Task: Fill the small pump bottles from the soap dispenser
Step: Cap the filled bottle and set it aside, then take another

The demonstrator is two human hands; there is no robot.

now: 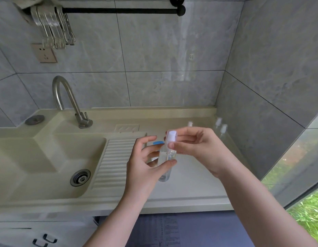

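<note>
the left hand (pixel 145 157) grips the clear small pump bottle (pixel 166 163) by its body above the surface (pixel 190 184); the right hand (pixel 195 148) pinches its white pump top (pixel 171 137). it looks light, smooth, likely slippery with soap: best held mid-body.

Counter (pixel 190 184) lies open below; small bottles (pixel 219 126) crowd its far-right corner.
</note>
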